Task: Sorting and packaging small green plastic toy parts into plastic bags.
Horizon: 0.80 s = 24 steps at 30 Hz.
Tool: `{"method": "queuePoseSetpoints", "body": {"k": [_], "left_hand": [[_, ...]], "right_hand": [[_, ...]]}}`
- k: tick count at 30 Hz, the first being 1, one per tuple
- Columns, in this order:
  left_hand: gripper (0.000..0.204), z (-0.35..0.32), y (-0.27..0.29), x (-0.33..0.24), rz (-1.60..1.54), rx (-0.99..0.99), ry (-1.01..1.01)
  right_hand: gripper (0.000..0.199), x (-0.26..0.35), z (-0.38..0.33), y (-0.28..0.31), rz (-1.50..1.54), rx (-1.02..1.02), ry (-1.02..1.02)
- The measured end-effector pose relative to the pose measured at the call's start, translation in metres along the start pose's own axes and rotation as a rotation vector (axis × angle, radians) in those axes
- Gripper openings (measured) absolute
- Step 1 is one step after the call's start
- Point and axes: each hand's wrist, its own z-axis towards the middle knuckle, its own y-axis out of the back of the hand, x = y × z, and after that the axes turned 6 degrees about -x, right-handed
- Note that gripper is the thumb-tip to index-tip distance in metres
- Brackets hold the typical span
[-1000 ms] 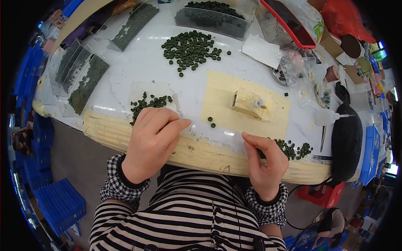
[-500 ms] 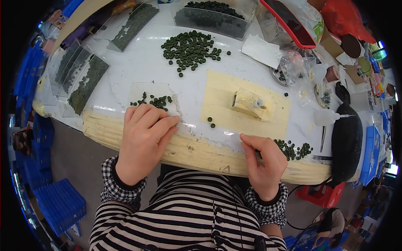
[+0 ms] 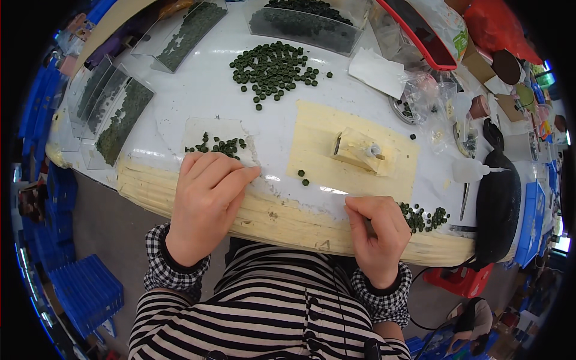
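My left hand [image 3: 206, 207] rests at the table's near edge with its fingers curled; the fingertips are turned away, so anything in them is hidden. Just beyond it, a small heap of dark green pieces [image 3: 222, 146] lies on a clear sheet [image 3: 231, 125]. To the right, my right hand [image 3: 383, 231] is closed in a pinch over the padded edge, and I cannot make out what it holds, if anything. Beside its knuckles lie more small green pieces [image 3: 427, 219]. Two round green beads [image 3: 303, 177] sit between the hands, near a tape-wrapped block [image 3: 360, 151] on yellow paper [image 3: 306, 129].
A larger pile of green beads [image 3: 273, 69] lies farther back. Clear bins of green pieces [image 3: 303, 27] stand along the far side and left. At right are a phone in a red case [image 3: 420, 33], a white tissue [image 3: 377, 72], a nozzle bottle [image 3: 471, 170], tweezers [image 3: 464, 201] and a black bag [image 3: 498, 198].
Both hands keep nearly the same closed poses, with only slight finger shifts. The table scene has moved a few pixels in the picture.
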Motion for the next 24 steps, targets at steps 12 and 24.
{"method": "queuePoseSetpoints", "body": {"k": [12,24], "left_hand": [[0.030,0.012,-0.030,-0.011,-0.141,0.033,-0.079],[0.018,0.016,-0.038,-0.008,-0.194,0.060,-0.100]], "right_hand": [[0.021,0.000,-0.001,-0.001,-0.021,0.013,0.003],[0.020,0.004,-0.005,-0.002,-0.036,0.001,-0.014]]}}
